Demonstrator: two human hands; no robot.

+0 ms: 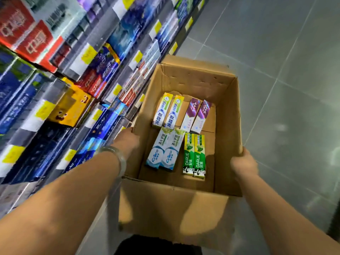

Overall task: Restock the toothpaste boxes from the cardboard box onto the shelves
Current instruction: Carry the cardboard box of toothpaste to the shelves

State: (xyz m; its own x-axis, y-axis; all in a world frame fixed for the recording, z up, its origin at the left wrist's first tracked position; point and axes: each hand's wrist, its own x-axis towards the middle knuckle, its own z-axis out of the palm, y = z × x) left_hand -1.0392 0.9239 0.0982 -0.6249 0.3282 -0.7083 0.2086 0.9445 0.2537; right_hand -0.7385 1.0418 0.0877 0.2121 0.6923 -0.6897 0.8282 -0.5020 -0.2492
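An open cardboard box (228,126) is held up in front of me. My left hand (127,139) grips its left wall and my right hand (243,163) grips its right wall. On its floor lie several toothpaste boxes in pairs: two green Darlie boxes (195,155), two white-and-blue Crice boxes (165,150), two white boxes with yellow ends (168,110), and two purple-and-white boxes (196,115). The shelves (73,74) stand close on my left.
The shelves are packed with red, blue, yellow and white toothpaste boxes, blurred, with yellow price tags (89,52) along their edges. Grey floor tiles (285,70) spread out to the right of the box. A bracelet (115,153) sits on my left wrist.
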